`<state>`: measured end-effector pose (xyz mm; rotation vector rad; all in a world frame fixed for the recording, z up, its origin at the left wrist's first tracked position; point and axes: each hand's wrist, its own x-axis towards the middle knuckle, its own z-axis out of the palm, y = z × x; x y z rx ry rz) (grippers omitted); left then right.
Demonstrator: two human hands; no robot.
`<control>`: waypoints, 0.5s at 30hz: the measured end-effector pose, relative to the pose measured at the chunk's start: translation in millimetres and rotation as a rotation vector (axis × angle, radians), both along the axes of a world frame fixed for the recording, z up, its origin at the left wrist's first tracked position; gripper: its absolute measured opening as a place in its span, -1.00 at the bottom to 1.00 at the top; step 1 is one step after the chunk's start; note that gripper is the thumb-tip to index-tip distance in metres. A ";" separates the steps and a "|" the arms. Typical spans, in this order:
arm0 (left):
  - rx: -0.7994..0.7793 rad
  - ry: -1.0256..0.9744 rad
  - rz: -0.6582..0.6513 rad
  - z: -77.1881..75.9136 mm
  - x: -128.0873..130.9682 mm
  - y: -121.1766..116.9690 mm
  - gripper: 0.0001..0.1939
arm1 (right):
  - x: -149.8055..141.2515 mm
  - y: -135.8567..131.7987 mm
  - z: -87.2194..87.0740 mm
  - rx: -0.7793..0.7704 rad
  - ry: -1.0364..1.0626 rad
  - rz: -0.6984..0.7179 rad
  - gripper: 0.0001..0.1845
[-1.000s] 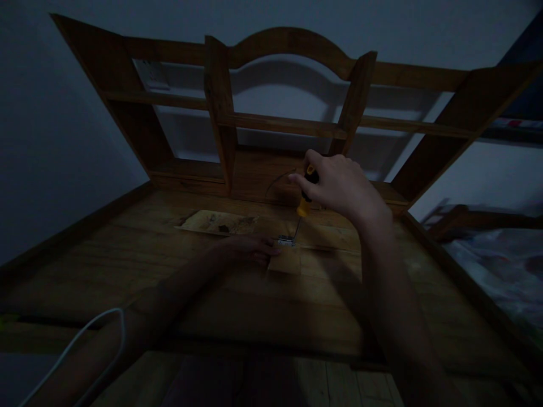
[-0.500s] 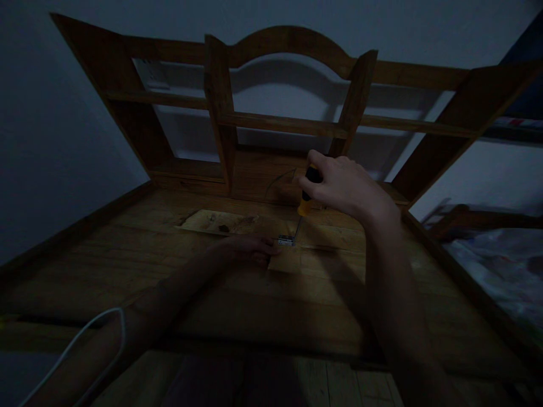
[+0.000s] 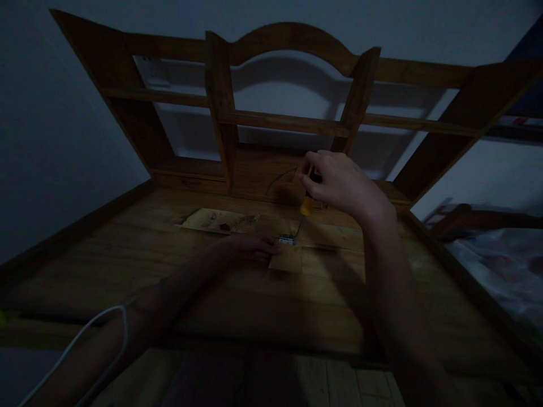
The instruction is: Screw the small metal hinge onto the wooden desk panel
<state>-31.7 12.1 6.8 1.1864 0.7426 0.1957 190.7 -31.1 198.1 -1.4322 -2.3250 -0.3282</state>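
Observation:
My right hand point(image 3: 328, 175) is closed around the black and yellow handle of a screwdriver point(image 3: 306, 204). Its shaft slants down, and the tip meets the right end of a small silver metal hinge point(image 3: 287, 240). Beneath the hinge lies a small flat wooden board point(image 3: 286, 260) on the wooden desk top point(image 3: 237, 305). At the board's left edge, my left hand point(image 3: 254, 247) has its fingers bent round it, with one fingertip beside the hinge. Shadow hides part of these fingers. A screw under the tip is too small to make out.
A pale strip with dark bits point(image 3: 218, 220) lies left of the hinge. Behind rises a wooden shelf frame point(image 3: 288, 121), with a thin curved wire point(image 3: 280, 176) before it. A white cord point(image 3: 85, 330) loops over my left forearm. Plastic bags point(image 3: 487, 277) are at the right.
The right hand turns slightly on the screwdriver handle, its fingers shifting a little. The left hand and the hinge stay together, and the view has shifted slightly.

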 end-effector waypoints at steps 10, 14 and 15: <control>-0.046 -0.010 -0.039 -4.0 0.0 5.9 -0.61 | 9.7 -3.1 9.8 -0.138 0.101 0.078 -0.76; -0.042 -0.018 -0.030 -1.0 0.0 3.5 -0.62 | 9.1 -4.1 8.0 -0.121 0.103 0.082 -0.76; -0.039 -0.018 -0.027 0.0 0.1 2.7 -0.63 | 8.3 -4.1 6.8 -0.105 0.099 0.060 -0.74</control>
